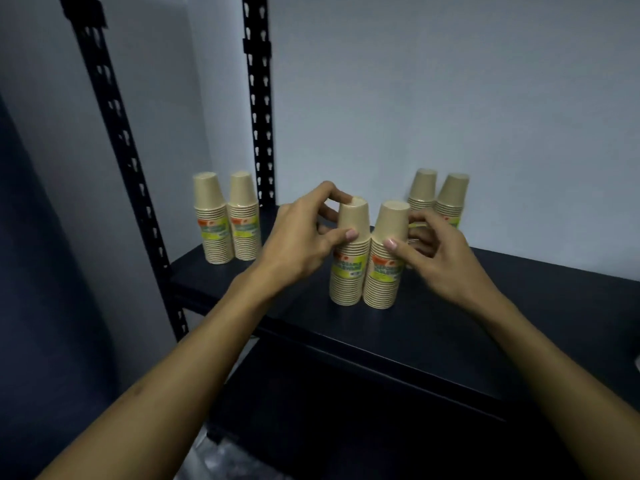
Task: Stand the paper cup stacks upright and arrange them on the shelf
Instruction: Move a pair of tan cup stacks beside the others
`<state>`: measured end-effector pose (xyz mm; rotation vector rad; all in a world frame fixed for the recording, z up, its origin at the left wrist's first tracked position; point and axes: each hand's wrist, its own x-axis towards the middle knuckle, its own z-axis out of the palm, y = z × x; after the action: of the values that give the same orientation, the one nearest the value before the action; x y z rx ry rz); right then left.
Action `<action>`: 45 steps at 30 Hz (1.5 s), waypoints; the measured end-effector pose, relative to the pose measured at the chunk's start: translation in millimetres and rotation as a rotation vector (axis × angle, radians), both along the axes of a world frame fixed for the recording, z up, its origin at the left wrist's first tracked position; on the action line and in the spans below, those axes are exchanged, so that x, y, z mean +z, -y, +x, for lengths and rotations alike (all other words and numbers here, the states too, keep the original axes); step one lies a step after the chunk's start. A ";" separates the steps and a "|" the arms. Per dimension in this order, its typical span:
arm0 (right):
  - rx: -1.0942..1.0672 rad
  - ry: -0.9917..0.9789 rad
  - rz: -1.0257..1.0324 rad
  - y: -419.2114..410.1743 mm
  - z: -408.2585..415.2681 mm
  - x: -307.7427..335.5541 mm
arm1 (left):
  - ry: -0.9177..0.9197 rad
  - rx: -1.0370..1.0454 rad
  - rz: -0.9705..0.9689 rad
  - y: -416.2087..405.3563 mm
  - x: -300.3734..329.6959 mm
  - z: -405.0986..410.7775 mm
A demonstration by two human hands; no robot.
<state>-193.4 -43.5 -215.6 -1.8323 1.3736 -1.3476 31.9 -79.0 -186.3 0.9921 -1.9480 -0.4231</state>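
Head view looks down onto a dark shelf (485, 306) with six paper cup stacks standing rim-down, all upright. Dead centre, two stacks stand side by side, touching: the left centre stack (349, 251) and the right centre stack (386, 254), each with a green and orange label band around its middle. The left hand (298, 244) comes in from seven o'clock and its grip pinches the left centre stack near the top, thumb pressed on the front of the upper cup, fingers curled over and behind the crown. The right hand (440, 258) comes in from five o'clock; its thumb presses the front of the right centre stack, and the fingers curl round the far side, though motion blur there makes it hard to say exactly how they lie. Up at ten o'clock from the centre, a left pair of stacks (227, 220) stands close together near the black slotted upright (258, 116) at the shelf's back corner. Over at two o'clock, a right pair of stacks (438, 195) stands against the pale wall (450, 81), partly hidden behind the right hand. A second slotted front post (117, 140) runs along the left, at nine o'clock.
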 end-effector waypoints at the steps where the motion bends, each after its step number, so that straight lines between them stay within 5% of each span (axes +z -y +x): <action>1: -0.027 0.003 -0.006 -7.1 -8.9 -0.4 | -0.008 -0.030 0.003 -1.2 0.0 -10.3; 9: -0.152 0.033 -0.052 -49.3 -57.1 -6.6 | -0.190 -0.283 0.045 -10.6 -15.6 -65.7; 17: -0.155 0.079 -0.028 -51.9 -59.0 -16.6 | -0.366 -0.314 0.245 -3.0 -43.4 -70.0; 23: -0.038 0.002 0.188 -52.4 -64.0 -47.4 | -0.200 -0.416 0.416 0.8 -79.7 -58.8; 37: -0.118 -0.075 0.122 -27.4 -68.8 -57.2 | -0.012 -0.321 0.234 21.5 -79.8 -70.0; 45: -0.139 -0.069 0.116 -1.1 -80.8 -53.6 | 0.244 -0.261 0.106 55.5 -73.9 -90.3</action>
<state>-274.2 -42.4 -269.1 -1.7492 1.6063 -1.2540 -58.5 -134.4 -260.2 0.8910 -2.3089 -0.5788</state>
